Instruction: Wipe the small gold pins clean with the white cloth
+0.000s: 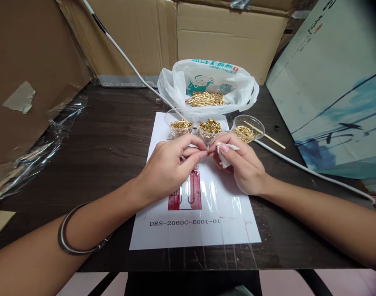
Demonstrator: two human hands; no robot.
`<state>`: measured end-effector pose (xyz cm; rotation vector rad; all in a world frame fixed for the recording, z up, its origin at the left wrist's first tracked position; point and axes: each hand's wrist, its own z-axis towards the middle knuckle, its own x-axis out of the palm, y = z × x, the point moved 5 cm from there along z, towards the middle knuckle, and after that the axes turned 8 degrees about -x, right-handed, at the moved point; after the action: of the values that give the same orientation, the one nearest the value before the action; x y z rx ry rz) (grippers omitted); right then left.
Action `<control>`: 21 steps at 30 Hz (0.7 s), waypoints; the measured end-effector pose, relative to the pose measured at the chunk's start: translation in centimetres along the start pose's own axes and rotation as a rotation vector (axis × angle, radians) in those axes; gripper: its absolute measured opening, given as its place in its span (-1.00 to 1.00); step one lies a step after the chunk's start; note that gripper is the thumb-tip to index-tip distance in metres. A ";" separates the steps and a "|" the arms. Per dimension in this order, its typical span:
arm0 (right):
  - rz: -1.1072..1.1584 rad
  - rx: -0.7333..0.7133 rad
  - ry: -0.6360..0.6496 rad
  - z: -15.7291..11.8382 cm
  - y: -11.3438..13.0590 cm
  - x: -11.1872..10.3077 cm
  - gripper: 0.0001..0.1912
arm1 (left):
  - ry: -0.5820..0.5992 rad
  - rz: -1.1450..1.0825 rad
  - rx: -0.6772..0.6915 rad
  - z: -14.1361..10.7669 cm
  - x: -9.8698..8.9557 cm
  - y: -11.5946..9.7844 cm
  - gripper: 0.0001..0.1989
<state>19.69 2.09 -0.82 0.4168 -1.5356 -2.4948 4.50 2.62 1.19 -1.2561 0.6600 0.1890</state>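
Closest to me is the person's left forearm [107,213], a dark metal bracelet [64,238] around it, reaching in over the printed sheet [200,238] on the dark worktop [114,119]. The left hand [168,168] is above the sheet's middle, thumb and forefinger drawn together; whether they pinch anything is too small for me to tell. Its fingertips meet those of the right hand [245,166], which is closed around a crumpled white tissue [225,158], above the sheet's right side.

Two clear cups, the left cup [175,134] and the middle cup [208,138], stand on the sheet's far end, filled with small gold-coloured pieces. A right cup [258,126] of similar pieces sits by the sheet's far right corner, a wooden stick [276,141] slanting out of it. Beyond the sheet, a white plastic bag [175,88] holds longer gold-coloured pins [206,98].
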 end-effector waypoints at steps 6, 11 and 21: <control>-0.022 -0.010 0.014 0.0 0.0 0.1 -0.78 | -0.032 0.118 0.121 -0.1 -0.2 -0.1 -0.80; -0.066 0.026 -0.008 -0.1 -0.1 -0.1 -0.78 | -0.004 0.103 0.124 0.0 -0.1 -0.2 -0.79; -0.314 0.012 0.124 -0.1 0.2 0.3 -0.70 | 0.154 -0.013 0.023 0.0 0.5 -0.3 -0.75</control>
<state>19.46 1.80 -0.75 0.8577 -1.5404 -2.6248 5.10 2.41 1.16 -1.2608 0.7846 0.0743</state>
